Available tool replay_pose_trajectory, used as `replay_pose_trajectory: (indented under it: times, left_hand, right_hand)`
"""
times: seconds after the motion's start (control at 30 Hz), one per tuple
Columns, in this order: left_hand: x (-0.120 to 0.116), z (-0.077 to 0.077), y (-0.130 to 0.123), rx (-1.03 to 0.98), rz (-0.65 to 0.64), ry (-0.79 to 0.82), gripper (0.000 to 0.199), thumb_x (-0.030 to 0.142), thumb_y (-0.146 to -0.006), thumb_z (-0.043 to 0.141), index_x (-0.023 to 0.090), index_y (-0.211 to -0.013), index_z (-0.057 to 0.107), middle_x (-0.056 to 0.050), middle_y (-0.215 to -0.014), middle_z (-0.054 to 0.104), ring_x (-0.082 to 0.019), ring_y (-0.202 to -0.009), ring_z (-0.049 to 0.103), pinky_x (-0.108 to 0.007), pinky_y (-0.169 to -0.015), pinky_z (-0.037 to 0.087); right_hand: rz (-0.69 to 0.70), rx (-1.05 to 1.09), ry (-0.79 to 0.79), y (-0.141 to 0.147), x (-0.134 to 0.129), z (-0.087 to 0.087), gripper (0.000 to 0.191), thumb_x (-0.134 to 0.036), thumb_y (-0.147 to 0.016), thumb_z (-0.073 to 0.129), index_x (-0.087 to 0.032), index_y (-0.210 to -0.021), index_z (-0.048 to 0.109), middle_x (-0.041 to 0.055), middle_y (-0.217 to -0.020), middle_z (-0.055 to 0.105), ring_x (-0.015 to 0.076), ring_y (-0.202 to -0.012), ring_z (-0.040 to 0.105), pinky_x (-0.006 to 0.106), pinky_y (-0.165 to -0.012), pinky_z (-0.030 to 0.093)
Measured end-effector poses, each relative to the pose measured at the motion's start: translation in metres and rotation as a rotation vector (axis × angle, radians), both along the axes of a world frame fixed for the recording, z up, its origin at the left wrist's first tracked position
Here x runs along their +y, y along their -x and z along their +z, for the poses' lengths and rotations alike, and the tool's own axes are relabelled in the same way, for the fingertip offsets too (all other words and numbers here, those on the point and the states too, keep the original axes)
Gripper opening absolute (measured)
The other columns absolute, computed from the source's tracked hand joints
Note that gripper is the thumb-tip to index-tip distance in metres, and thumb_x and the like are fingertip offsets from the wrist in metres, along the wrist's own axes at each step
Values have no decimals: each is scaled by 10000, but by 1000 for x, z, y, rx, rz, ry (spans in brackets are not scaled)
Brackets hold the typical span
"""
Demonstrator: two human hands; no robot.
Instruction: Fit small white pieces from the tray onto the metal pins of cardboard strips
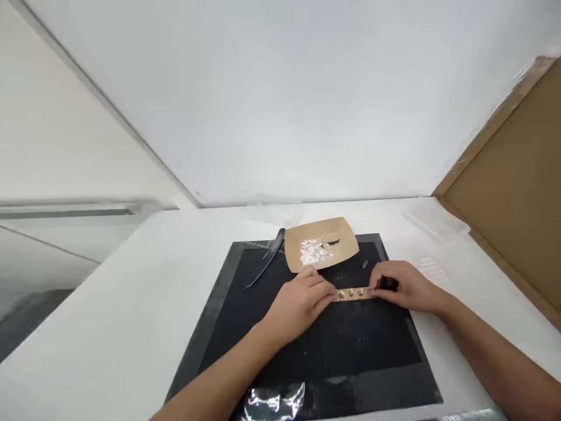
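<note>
A narrow tan strip (351, 294) with several small shiny pieces on it lies across the black mat (346, 351). My left hand (302, 298) pinches its left end between thumb and fingers. At the strip's right end, my right hand (401, 285) has thumb and forefinger closed on it. Just beyond the hands sits a tan paper tray (344, 234) holding a heap of small white pieces (314, 251) and a short dark item. One small clear piece (365, 264) rests on the mat near my right hand.
Black tweezers (267, 260) lie left of the tray. Behind, clear plastic film (276, 210) rests on the white table (144, 304). At right are a clear plastic box (438, 222), a sheet of clear pieces (433, 270) and a cardboard panel (512, 204).
</note>
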State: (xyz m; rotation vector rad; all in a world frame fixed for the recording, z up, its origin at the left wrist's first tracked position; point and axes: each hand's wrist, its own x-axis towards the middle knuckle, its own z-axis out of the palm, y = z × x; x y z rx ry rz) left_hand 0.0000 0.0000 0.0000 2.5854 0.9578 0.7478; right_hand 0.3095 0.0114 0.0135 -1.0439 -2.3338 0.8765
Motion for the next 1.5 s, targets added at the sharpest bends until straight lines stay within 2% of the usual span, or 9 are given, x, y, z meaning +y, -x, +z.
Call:
replay_pose_trajectory:
  times: [0.03, 0.17, 0.27, 0.4, 0.47, 0.57, 0.8, 1.03, 1.5]
  left_hand:
    - [1, 0, 0, 0, 4, 4, 146, 298, -1055, 623, 205, -1013, 727, -23, -934, 774, -209, -913, 619, -298, -783, 534]
    - [2, 1, -1, 7, 28, 34, 114, 282, -1039, 652, 215, -1111, 707, -22, -954, 779, -214, -939, 631, -297, -781, 543]
    - [2, 1, 0, 17, 41, 57, 196, 260, -1018, 683, 218, -1209, 672, -20, -965, 784, -222, -968, 641, -302, -787, 552]
    - [3, 0, -1, 15, 31, 40, 69, 261, -1030, 660, 210, -1060, 697, -29, -955, 772, -213, -932, 633, -303, -784, 546]
    - [3, 0, -1, 11, 27, 31, 82, 261, -1035, 652, 204, -998, 698, -30, -943, 768, -207, -918, 627, -303, -787, 542]
    - [4, -2, -1, 11, 25, 27, 90, 256, -1035, 650, 201, -988, 703, -32, -941, 767, -203, -918, 625, -301, -792, 542]
    - [4, -4, 0, 15, 30, 26, 53, 247, -1019, 675, 209, -1011, 710, -27, -932, 759, -210, -922, 622, -300, -779, 533]
    - [3, -1, -1, 37, 35, 19, 87, 271, -1031, 656, 210, -1003, 712, -34, -921, 756, -212, -919, 622, -302, -785, 537]
    - [2, 0, -3, 41, 32, 19, 116, 272, -1045, 631, 203, -994, 709, -37, -924, 752, -206, -920, 615, -313, -801, 547]
  right_hand:
    - [-20, 22, 37, 0, -1, -2, 75, -329, -984, 698, -264, -1016, 678, 3, -941, 747, 158, -815, 684, 291, -729, 522]
    - [-65, 57, 100, -1, -6, -7, 392, -270, -951, 710, -286, -1305, 541, -3, -974, 758, 169, -833, 689, 301, -733, 532]
    - [-52, 27, 34, 1, -7, -9, 323, -267, -945, 724, -291, -1234, 581, 0, -1010, 749, 172, -884, 687, 296, -736, 528]
    - [-9, 31, -65, 7, -7, -11, 270, -328, -944, 767, -278, -1184, 656, 22, -1023, 723, 182, -909, 675, 304, -752, 535]
    - [-2, 38, -98, 11, -7, -12, 184, -329, -975, 737, -270, -1144, 694, 30, -1007, 711, 184, -906, 670, 319, -788, 545]
    - [-8, 32, -134, 14, -7, -14, 91, -300, -1009, 691, -268, -1085, 729, 37, -995, 711, 190, -911, 667, 325, -794, 545]
    - [-12, -3, -226, 17, -8, -17, 70, -243, -1015, 665, -259, -1033, 730, 40, -965, 699, 192, -892, 651, 321, -779, 529]
    - [-74, -16, -188, 19, -9, -16, 81, -176, -954, 687, -255, -974, 688, 11, -925, 687, 170, -834, 649, 294, -735, 508]
    - [-32, -14, -178, 17, -8, -15, 33, -219, -982, 662, -248, -967, 667, 24, -931, 668, 180, -849, 634, 307, -740, 506]
